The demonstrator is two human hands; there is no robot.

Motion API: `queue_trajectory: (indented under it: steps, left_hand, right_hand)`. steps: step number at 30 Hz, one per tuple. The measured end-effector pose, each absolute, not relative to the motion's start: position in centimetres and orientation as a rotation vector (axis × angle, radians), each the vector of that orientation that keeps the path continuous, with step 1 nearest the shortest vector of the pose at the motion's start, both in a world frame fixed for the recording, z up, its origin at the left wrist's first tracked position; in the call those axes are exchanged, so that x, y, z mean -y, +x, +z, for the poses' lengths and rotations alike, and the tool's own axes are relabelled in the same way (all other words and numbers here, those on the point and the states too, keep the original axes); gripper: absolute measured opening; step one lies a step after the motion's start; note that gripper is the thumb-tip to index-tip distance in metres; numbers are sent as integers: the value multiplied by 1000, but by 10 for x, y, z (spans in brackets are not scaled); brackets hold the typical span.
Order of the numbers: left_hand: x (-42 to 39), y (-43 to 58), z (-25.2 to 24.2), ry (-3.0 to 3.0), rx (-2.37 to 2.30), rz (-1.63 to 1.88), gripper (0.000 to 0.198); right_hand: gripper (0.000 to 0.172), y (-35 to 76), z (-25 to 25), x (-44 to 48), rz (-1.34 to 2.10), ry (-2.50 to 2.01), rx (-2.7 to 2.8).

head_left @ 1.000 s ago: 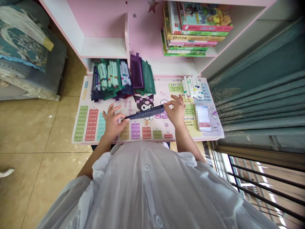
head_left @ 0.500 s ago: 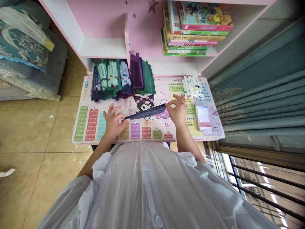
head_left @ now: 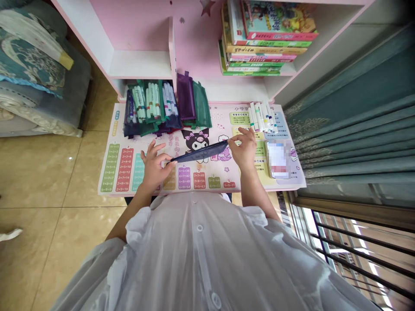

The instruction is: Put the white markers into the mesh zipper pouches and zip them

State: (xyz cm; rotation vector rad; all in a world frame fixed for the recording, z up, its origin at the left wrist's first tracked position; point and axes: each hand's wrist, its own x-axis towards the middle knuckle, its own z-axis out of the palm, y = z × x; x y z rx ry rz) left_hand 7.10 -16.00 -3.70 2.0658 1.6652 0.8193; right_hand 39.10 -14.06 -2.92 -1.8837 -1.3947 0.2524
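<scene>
A flat dark blue pouch (head_left: 199, 153) is held just above the printed desk mat (head_left: 123, 166), stretched between both hands. My left hand (head_left: 154, 165) pinches its left end with thumb and fingers. At the right end, my right hand (head_left: 244, 149) has its fingertips closed on the pouch's corner. A loose bunch of white markers (head_left: 262, 116) lies just beyond my right hand. Several mesh pouches filled with markers (head_left: 149, 106) lie stacked at the mat's far left, with an empty purple pouch (head_left: 186, 97) and a green pouch (head_left: 201, 105) beside them.
A phone (head_left: 278, 160) lies on the mat right of my right hand. Pink shelving rises behind the desk, with a stack of books (head_left: 264, 41) upper right. Green curtains (head_left: 353, 125) hang at the right; a sofa (head_left: 35, 73) stands at the left.
My right hand has shifted slightly right and up along the pouch's end. The left hand and the pouch stay almost where they were.
</scene>
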Motion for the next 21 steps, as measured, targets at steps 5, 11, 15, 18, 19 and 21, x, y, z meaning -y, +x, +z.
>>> queue_trajectory:
  steps: [5,11,15,18,19,21]
  left_hand:
    - [160,71,-36,2068,-1662,805,21]
    - [160,73,-35,2079,-1656,790,22]
    - [160,75,-35,2083,-1645,793,22]
    - [161,75,-35,2075,-1655,786,21]
    - [161,75,-35,2073,-1658,782,21]
    - [162,75,-34,2071,-1664,771,21]
  right_hand:
    - [12,392,-27,140,284,-1917,1370]
    - [13,394,-32,138,274,-1884,1316]
    - [12,394,-37,137,251,-1908,1311]
    - [11,395,-41,137,239,-1887,1301]
    - [11,394,-42,137,239,-1877,1289]
    - [12,394,-42,138,253,-1866,1259]
